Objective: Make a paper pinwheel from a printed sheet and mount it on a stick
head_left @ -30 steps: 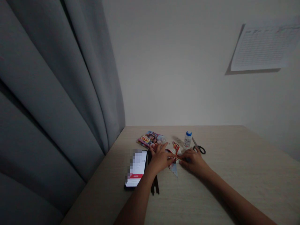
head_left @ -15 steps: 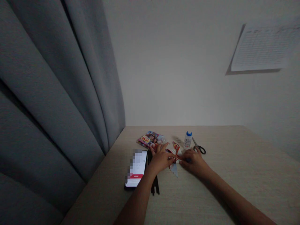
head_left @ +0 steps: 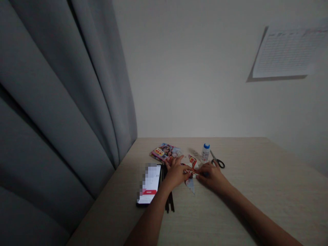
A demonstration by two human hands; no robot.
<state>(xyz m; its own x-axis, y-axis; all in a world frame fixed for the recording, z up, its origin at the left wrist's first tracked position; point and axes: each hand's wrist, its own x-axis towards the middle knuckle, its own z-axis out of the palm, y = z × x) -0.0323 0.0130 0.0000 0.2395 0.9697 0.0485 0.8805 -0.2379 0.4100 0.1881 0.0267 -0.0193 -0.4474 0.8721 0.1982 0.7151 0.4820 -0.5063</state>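
A long grey cloth curtain (head_left: 77, 102) hangs in big folds on the left side. Behind the pale wooden table (head_left: 256, 198) is a plain, whitish wall (head_left: 189, 75). High up on the right, a white paper sheet with rows of tiny lines (head_left: 284, 54) sits on the wall, too small to read. A black phone with a bright white screen (head_left: 153, 179) lies on the table, showing a red bar.
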